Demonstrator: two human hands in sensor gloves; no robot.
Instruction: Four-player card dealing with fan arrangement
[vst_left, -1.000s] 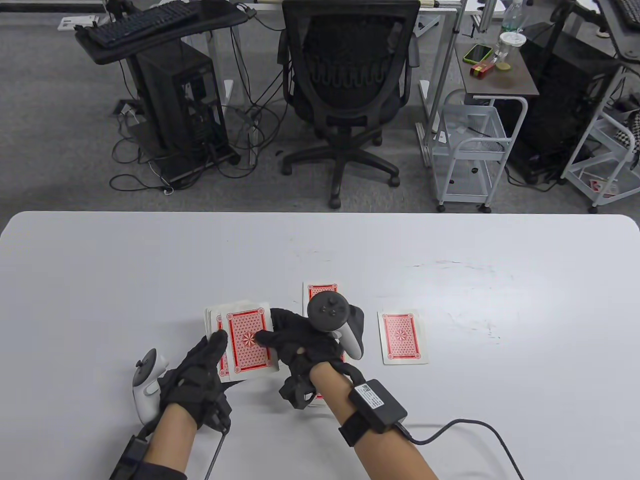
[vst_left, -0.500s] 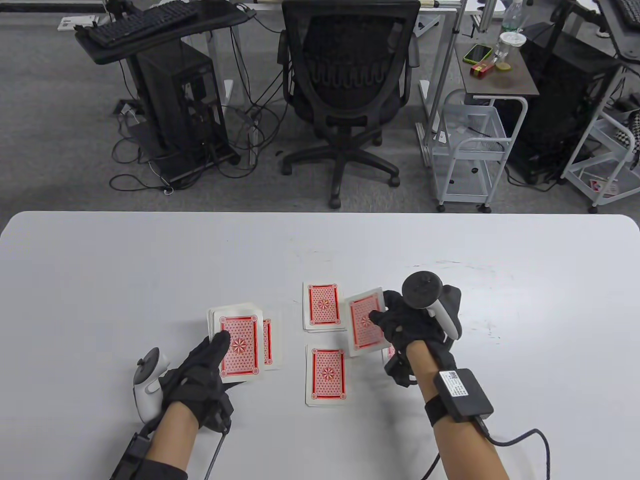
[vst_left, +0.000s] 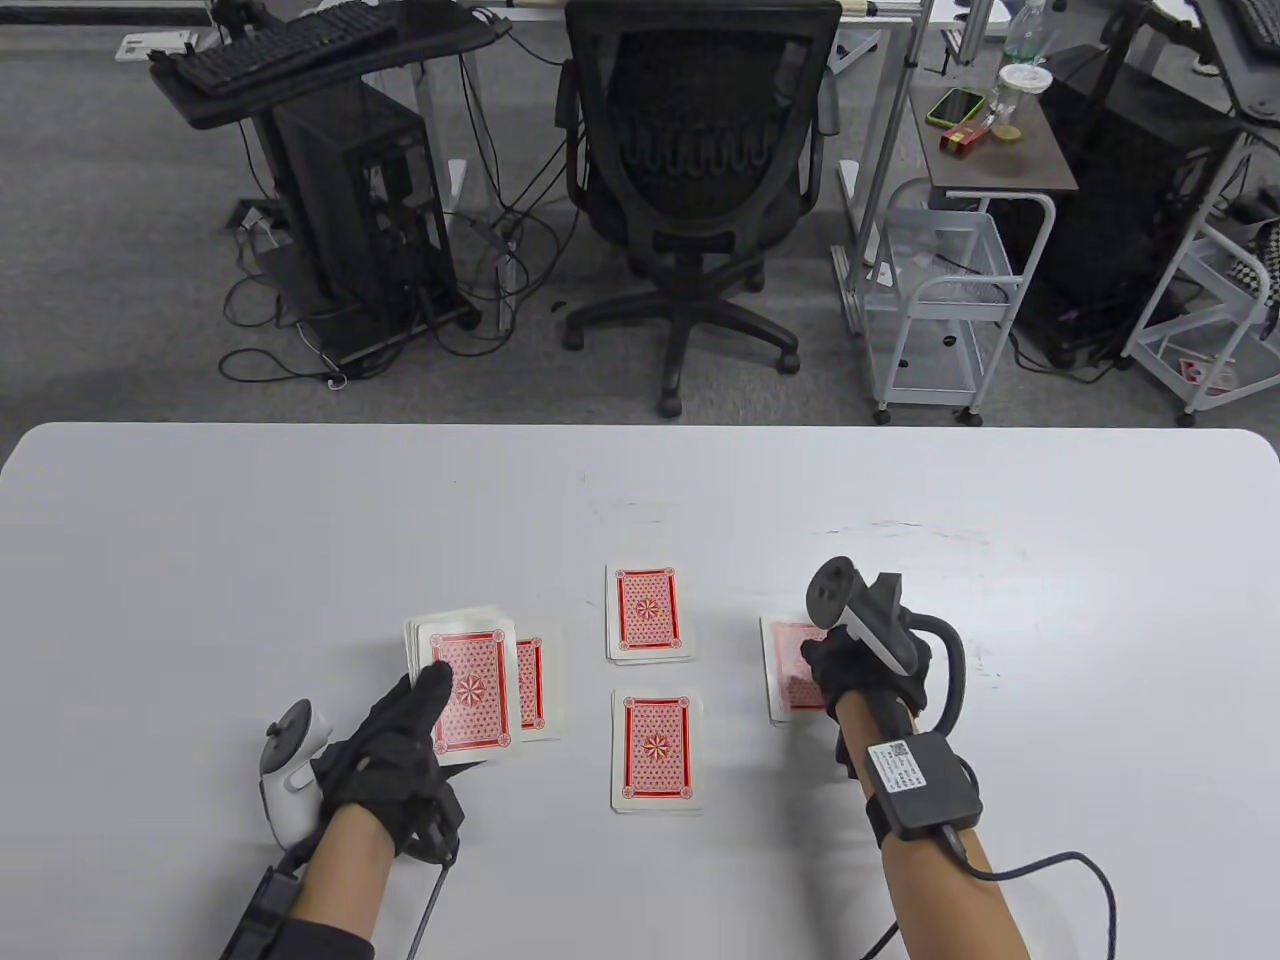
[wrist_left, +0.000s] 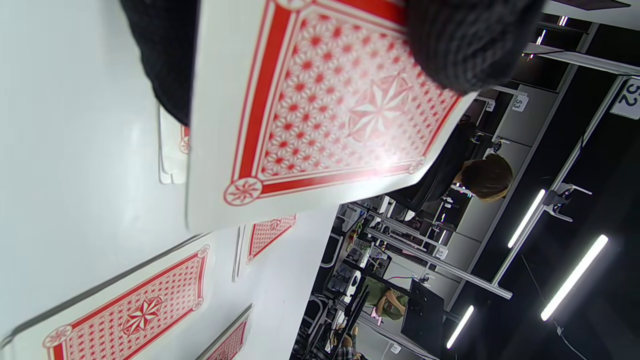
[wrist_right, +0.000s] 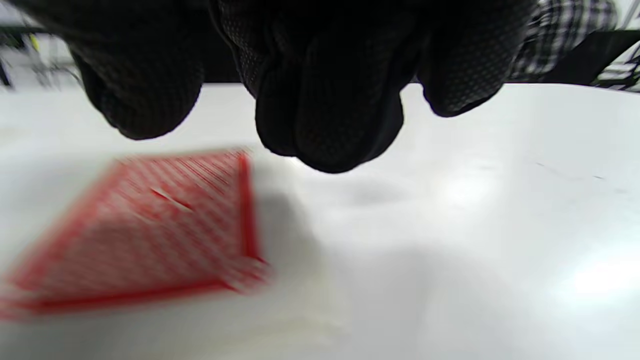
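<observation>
My left hand (vst_left: 430, 690) grips the red-backed deck (vst_left: 475, 700) just above the table, thumb on the top card; the deck fills the left wrist view (wrist_left: 325, 110). A dealt card (vst_left: 535, 690) lies by the deck's right edge. Two more dealt piles lie face down, one at the centre back (vst_left: 648, 612) and one at the centre front (vst_left: 657, 750). My right hand (vst_left: 830, 665) hovers over the right pile (vst_left: 785, 650). In the right wrist view its fingers (wrist_right: 325, 115) hang just above a blurred card (wrist_right: 165, 225) without touching it.
The white table (vst_left: 300, 520) stretches wide around the cards. A cable (vst_left: 1040, 870) trails from my right wrist across the front right. An office chair (vst_left: 700, 180) and carts stand beyond the far edge.
My right hand took a card from the deck, carried it right over the centre piles and let it go on the right pile. My left hand and the deck barely moved.
</observation>
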